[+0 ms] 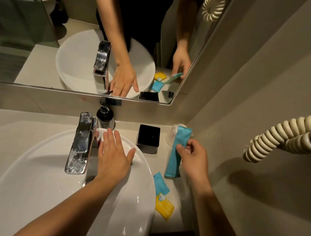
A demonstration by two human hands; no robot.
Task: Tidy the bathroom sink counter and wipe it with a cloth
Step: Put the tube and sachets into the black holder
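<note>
Resting flat on the far rim of the white sink [31, 172], the left hand [114, 155] had its fingers spread and straight, their tips on a small white object [101, 134] too hidden to name. The right hand [194, 159] pinched a long teal packet [176, 154] between thumb and fingertips, holding it upright over the beige counter [8, 122] to the right of the basin. A smaller teal sachet [160, 183] and a yellow sachet [164, 206] lay on the counter just beside the sink's right edge, overlapping each other. The yellow one carried a small pale emblem, but no writing on any packet could be read. A black square box [148, 138] stood near the far wall, with a clear glass [172, 136] half hidden behind the long packet. A dark pump bottle [104, 117] stood behind the spotted chrome tap [82, 143], its label unreadable. A cream coiled cord [286, 134] hung on the right wall, its ends cut off. The mirror [45, 31] repeated both hands.
</note>
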